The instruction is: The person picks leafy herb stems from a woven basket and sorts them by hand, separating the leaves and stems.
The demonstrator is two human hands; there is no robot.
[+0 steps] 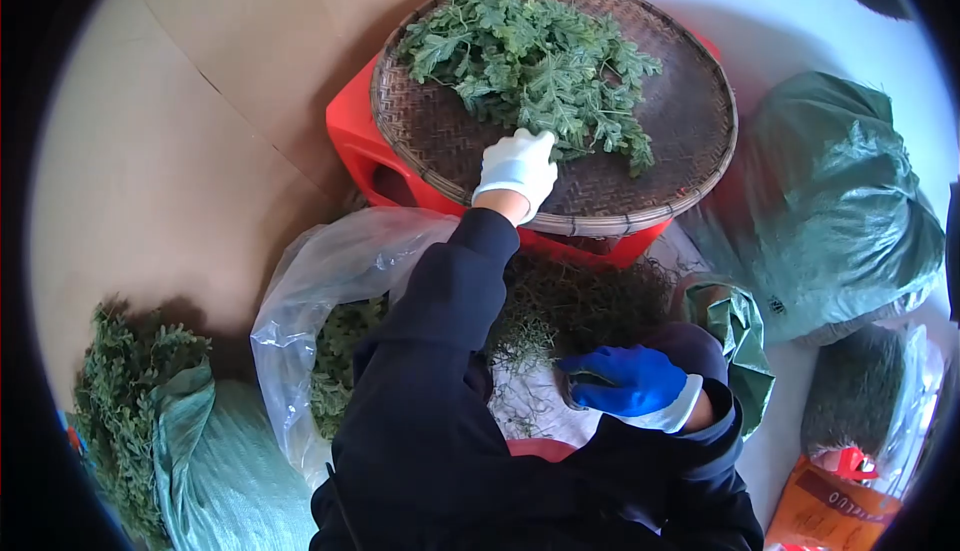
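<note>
My left hand [518, 169], in a white glove, reaches over the near rim of a round woven tray [690, 166]. Its fingers are curled closed at the lower edge of a pile of green leafy sprigs [545, 66], apparently gripping leafy stems; the fingertips are partly hidden. Low in front of my body, my right hand [630, 383] wears a blue-coated glove with a white cuff. Its fingers are bent closed around a small dark-edged item that I cannot make out. Loose stems and trimmings [575, 306] lie just beyond it.
A red plastic stool [352, 121] supports the tray. Beside my left arm is a clear plastic bag [290, 341] with greenery. Green woven sacks stand at right [840, 211] and lower left [245, 461], near bundled foliage [130, 411]. An orange bag [830, 511] lies lower right.
</note>
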